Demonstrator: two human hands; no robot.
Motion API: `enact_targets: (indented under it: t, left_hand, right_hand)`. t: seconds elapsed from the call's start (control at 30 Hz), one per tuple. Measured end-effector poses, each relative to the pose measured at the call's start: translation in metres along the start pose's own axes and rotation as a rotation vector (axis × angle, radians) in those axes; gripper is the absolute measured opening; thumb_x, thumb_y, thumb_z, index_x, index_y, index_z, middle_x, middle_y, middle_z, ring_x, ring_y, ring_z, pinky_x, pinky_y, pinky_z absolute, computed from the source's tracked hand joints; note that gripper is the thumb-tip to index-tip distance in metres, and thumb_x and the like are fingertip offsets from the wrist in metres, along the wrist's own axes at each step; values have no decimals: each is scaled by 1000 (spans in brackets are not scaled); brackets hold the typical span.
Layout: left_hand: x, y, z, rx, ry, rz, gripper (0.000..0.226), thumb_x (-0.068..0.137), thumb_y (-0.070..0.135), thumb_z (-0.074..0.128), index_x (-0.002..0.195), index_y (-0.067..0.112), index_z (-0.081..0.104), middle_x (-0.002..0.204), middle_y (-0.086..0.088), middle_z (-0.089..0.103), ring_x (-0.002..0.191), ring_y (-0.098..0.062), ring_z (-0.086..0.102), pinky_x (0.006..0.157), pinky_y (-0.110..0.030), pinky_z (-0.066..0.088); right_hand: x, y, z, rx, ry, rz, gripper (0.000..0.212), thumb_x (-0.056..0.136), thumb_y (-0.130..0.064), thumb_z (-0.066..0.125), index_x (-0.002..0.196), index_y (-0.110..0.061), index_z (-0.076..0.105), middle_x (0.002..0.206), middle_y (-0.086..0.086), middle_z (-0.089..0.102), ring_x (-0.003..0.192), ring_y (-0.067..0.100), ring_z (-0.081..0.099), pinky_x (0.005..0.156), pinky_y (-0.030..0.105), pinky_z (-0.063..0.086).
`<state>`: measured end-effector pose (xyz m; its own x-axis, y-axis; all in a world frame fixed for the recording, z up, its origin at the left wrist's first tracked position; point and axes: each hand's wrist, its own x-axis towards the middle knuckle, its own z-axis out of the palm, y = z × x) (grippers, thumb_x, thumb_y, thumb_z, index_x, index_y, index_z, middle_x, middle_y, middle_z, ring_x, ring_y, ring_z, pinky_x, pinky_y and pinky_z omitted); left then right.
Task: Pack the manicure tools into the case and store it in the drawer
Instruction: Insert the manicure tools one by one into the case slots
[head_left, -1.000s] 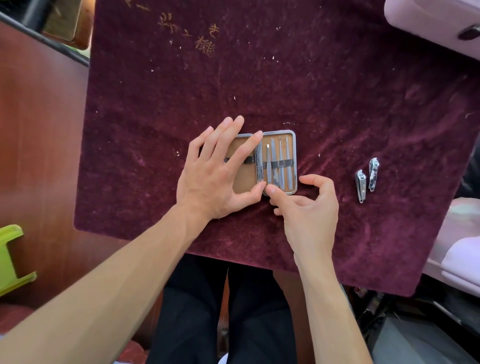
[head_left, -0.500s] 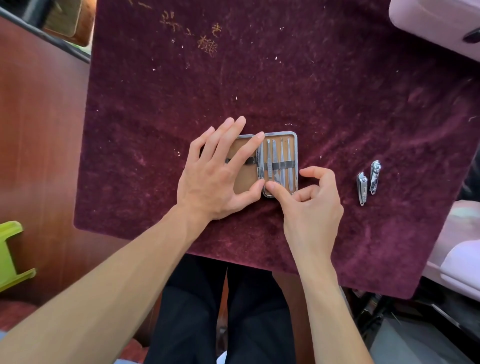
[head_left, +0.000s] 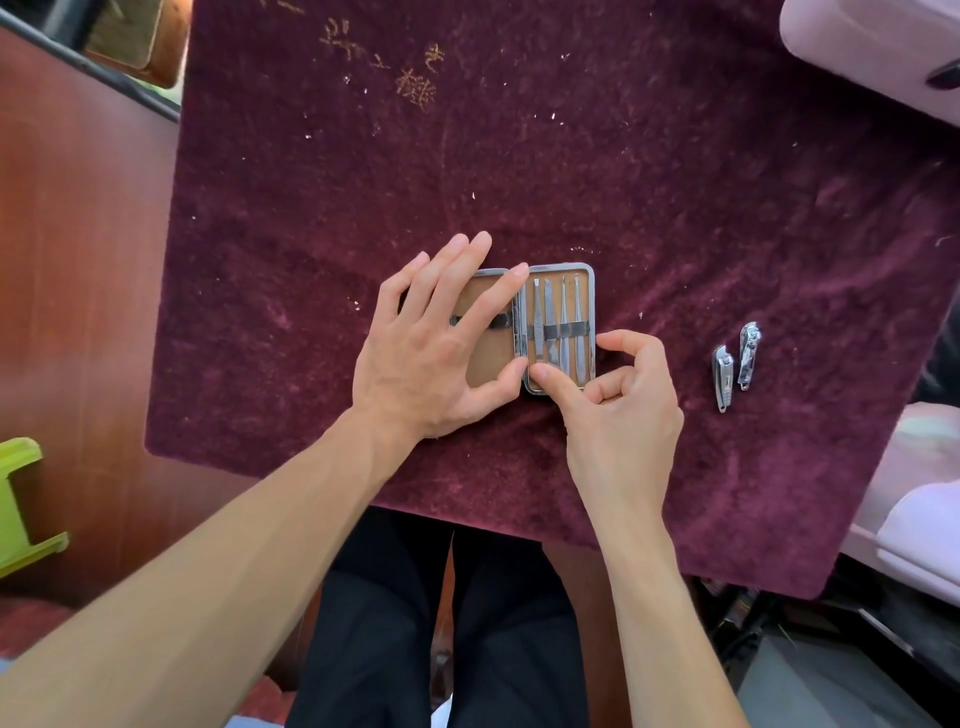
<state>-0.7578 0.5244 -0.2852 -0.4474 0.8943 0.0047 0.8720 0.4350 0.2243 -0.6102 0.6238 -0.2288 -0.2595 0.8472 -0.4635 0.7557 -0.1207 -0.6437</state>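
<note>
Left hand (head_left: 431, 353) flat – fingers spread on open case (head_left: 584, 275), right hand (head_left: 618, 410) thumb pressing tools (head_left: 558, 332)

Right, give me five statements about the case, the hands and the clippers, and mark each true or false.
1. The case lies open on the maroon cloth. True.
2. The two nail clippers are tucked under the case's strap. False: they lie loose on the cloth, well to the right of the case.
3. The left hand rests flat on the left half of the case. True.
4. The right half of the case is empty. False: several slim metal tools sit under its elastic strap.
5. The right hand holds a clipper. False: its fingers are at the lower edge of the case's right half, by the tools.
</note>
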Motion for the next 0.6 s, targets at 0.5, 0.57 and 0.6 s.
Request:
enact_targets:
  t: [0.5,0.57,0.6]
  left_hand:
    - [2,3,-7,-50,-16,-9,74,90,70,47,155,34,41,163,-6,38,152,-24,35,122,-44,28]
    - [3,1,-12,-83,-58,3,83,86,76,49,156,33,39,165,-6,34,154,-25,32,124,-45,25]
    - [2,-1,-14,-103,-91,22,92,82,81,49,158,31,36,166,-6,31,156,-25,28,125,-45,23]
  right_hand:
    - [1,5,-4,105,-43,38,37,83,-48,86,109,-40,61,67,-3,68,67,0,66,66,7,46]
    - [2,6,-5,110,-26,36,24,91,-48,78,107,-38,64,65,-4,68,68,0,66,67,12,44]
    - [3,7,-5,116,-4,36,15,95,-47,73,104,-37,66,64,-5,67,66,-1,66,67,14,43]
